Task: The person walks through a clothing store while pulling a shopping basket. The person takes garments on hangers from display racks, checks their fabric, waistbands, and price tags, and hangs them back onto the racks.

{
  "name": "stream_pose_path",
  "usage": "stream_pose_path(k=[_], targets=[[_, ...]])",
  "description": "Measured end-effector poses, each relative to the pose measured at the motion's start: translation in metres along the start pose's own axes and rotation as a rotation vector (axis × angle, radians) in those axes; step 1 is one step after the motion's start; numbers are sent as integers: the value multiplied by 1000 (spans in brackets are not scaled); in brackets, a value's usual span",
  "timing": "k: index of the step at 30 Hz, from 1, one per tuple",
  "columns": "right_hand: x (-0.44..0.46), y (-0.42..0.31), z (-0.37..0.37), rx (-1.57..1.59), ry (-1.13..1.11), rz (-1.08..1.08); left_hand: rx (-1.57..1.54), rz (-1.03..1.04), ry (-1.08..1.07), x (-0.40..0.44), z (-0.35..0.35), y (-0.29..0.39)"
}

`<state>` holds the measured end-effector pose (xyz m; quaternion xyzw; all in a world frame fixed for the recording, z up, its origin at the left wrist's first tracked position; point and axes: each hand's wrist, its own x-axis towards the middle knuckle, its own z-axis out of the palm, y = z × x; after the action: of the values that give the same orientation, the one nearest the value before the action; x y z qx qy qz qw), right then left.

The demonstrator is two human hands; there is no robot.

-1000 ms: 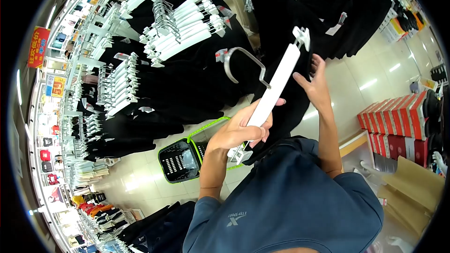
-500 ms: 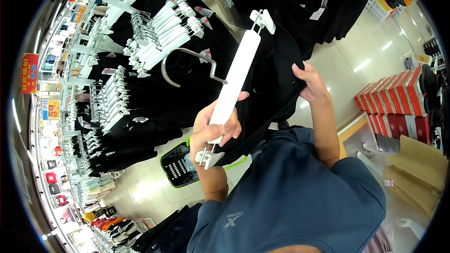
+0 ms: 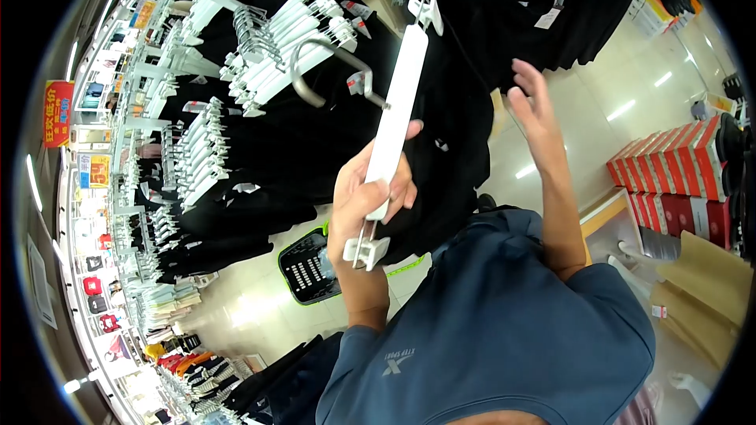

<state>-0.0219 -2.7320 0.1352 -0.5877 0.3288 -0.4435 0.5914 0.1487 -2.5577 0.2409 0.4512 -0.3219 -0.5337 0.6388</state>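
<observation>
My left hand point(image 3: 372, 185) is wrapped around the lower part of a white clip hanger point(image 3: 402, 98), which is held tilted. The hanger has a metal hook pointing left and a white clip at each end. Behind it hangs dark black clothing point(image 3: 453, 165); I cannot tell whether the clips grip it. My right hand point(image 3: 538, 110) is raised to the right of the black clothing, apart from it, fingers spread and holding nothing.
Rails of black garments on white hangers point(image 3: 291, 39) fill the left side. A black basket with green trim point(image 3: 309, 271) stands on the floor. Red shoe boxes point(image 3: 677, 161) are stacked at right, near tan trousers point(image 3: 697, 299) and a mannequin hand point(image 3: 691, 388).
My right hand has let go of the black cloth's edge and risen slightly, its fingers now free. My left hand still holds the hanger, now tilted a little more upright.
</observation>
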Motion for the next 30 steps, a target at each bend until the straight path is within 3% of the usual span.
stream_pose_path(k=[4,8,11,14,17,19,22,24,26,28,30], targets=[[-1,-44,-11,-432,-112,-509,181,-34,19,6,15,5],[14,-100,4,-744,-182,-958,383,-108,-169,7,22,19],[34,-106,5,-914,-397,-1096,404,-102,-308,7,29,26],[57,-107,8,-865,-502,-1334,453,-98,-289,8,26,28],[69,-110,7,-959,-629,-1202,428,122,-66,3,20,13],[78,-119,13,-916,-590,-1232,284,337,156,14,-8,-19],[102,-126,10,-962,-518,-1161,145,434,633,9,-44,-60],[105,-157,18,-1056,-446,-1168,-9,355,941,5,-60,-104],[120,-160,22,-974,-352,-1095,4,283,831,-18,-71,-154],[123,-175,32,-947,-353,-990,259,170,926,-38,-62,-206],[122,-183,42,-977,-393,-934,151,-120,761,-47,-62,-261]])
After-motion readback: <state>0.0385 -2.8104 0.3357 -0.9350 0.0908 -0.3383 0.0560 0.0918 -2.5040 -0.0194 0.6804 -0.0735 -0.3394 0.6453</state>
